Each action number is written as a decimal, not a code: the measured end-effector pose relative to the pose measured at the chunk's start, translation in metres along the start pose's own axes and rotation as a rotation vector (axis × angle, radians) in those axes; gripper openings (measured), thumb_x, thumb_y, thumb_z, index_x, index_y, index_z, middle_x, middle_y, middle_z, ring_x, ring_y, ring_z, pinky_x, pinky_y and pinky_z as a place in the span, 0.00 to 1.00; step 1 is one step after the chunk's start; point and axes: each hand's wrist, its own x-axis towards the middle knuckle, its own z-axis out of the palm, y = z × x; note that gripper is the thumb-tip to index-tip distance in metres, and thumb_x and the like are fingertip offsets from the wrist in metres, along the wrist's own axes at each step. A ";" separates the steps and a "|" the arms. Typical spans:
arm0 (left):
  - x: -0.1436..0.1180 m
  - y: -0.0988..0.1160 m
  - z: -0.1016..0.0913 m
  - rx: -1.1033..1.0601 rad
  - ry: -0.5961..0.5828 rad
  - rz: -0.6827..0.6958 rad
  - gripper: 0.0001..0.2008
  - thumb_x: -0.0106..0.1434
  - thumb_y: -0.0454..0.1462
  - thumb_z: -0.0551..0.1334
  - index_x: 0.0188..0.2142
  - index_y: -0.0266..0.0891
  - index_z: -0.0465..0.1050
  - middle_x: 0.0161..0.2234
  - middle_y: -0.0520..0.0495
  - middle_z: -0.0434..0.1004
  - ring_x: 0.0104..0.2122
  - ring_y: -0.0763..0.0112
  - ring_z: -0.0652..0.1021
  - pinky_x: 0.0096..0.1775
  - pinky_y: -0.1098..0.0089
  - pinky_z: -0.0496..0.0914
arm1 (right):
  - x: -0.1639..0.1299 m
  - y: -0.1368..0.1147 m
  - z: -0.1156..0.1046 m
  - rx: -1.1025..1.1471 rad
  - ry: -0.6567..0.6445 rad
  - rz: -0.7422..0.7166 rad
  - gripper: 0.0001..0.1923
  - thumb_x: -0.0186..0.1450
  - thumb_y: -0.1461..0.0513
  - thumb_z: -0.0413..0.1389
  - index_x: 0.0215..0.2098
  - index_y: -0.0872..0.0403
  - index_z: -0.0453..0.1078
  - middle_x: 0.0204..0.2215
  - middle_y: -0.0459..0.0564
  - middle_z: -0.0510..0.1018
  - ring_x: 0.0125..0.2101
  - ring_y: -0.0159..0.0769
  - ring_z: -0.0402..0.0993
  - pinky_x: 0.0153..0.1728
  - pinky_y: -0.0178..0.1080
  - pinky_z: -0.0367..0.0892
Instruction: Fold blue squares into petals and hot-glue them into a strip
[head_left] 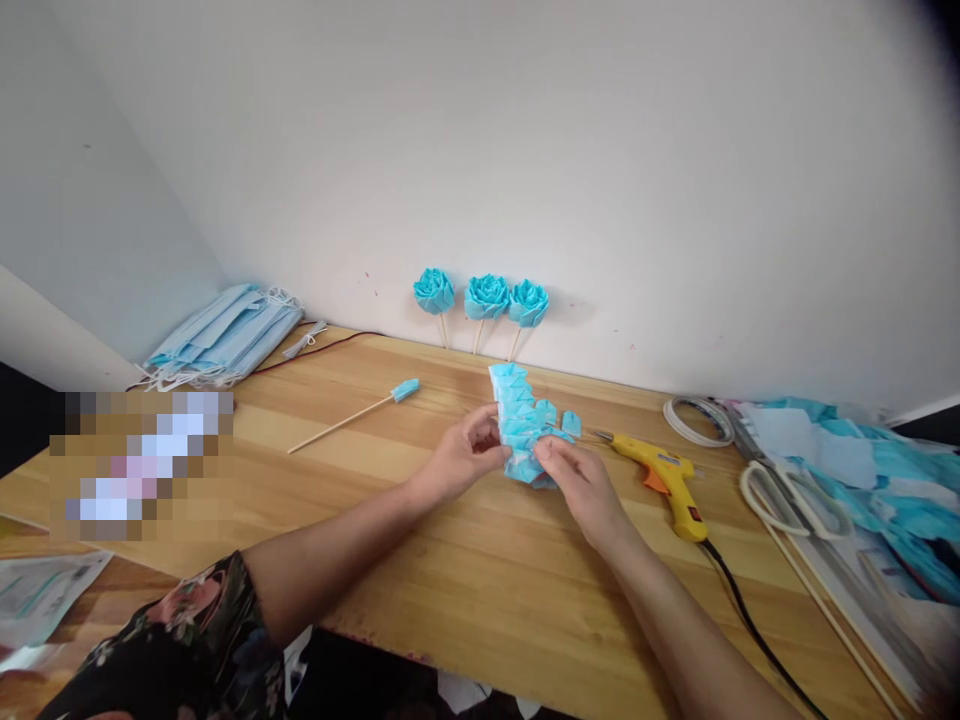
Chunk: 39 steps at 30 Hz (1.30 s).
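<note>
Between my two hands is a strip of overlapping folded blue petals (516, 408), raised over the wooden table. The fingers of my left hand (466, 452) are closed on its left edge. At its lower right part, my right hand (579, 478) pinches it between thumb and fingers. Small blue folded pieces (571, 424) lie just beyond my right hand. A yellow hot glue gun (667, 478) rests to the right, its nozzle towards the strip. To the left lies a wooden stick (341, 425) with a small blue bud (406, 389) at its end.
Three blue flowers (487, 297) on sticks lean against the wall. A pile of blue face masks (225, 335) is at the back left. On the right are a roll of white tape (699, 421), scissors (796, 500) and blue material (847, 440). A black cord (739, 600) trails towards the front edge.
</note>
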 end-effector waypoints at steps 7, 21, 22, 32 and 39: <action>-0.003 0.004 0.003 0.093 -0.007 0.023 0.25 0.57 0.41 0.65 0.53 0.37 0.65 0.36 0.45 0.74 0.38 0.67 0.74 0.43 0.65 0.67 | 0.001 0.007 0.001 -0.146 0.005 -0.022 0.13 0.61 0.53 0.55 0.26 0.53 0.66 0.23 0.44 0.67 0.25 0.32 0.62 0.27 0.34 0.60; 0.000 0.003 0.000 -0.041 0.005 0.029 0.27 0.55 0.42 0.67 0.52 0.37 0.65 0.38 0.43 0.75 0.38 0.66 0.75 0.41 0.66 0.68 | -0.002 0.007 -0.004 -0.097 0.089 -0.044 0.25 0.65 0.44 0.46 0.23 0.53 0.67 0.20 0.48 0.71 0.24 0.35 0.66 0.26 0.36 0.63; 0.000 0.004 0.000 -0.051 0.012 0.028 0.27 0.55 0.42 0.67 0.52 0.37 0.65 0.38 0.43 0.75 0.38 0.66 0.75 0.41 0.66 0.68 | -0.002 0.007 -0.005 -0.090 0.097 -0.052 0.27 0.66 0.43 0.44 0.22 0.53 0.68 0.21 0.48 0.71 0.24 0.36 0.66 0.26 0.37 0.63; 0.001 0.004 0.001 -0.030 0.059 0.063 0.25 0.56 0.40 0.67 0.51 0.37 0.65 0.36 0.45 0.74 0.36 0.68 0.74 0.39 0.68 0.68 | -0.001 0.000 0.002 -0.110 -0.026 -0.033 0.13 0.61 0.52 0.55 0.36 0.52 0.69 0.31 0.47 0.74 0.30 0.35 0.68 0.30 0.35 0.65; -0.004 0.009 0.004 0.005 -0.013 0.026 0.26 0.58 0.41 0.64 0.54 0.37 0.63 0.38 0.44 0.74 0.38 0.67 0.74 0.43 0.66 0.67 | -0.001 0.002 0.002 -0.213 0.013 -0.021 0.11 0.61 0.54 0.54 0.28 0.52 0.66 0.23 0.45 0.69 0.25 0.33 0.63 0.26 0.34 0.60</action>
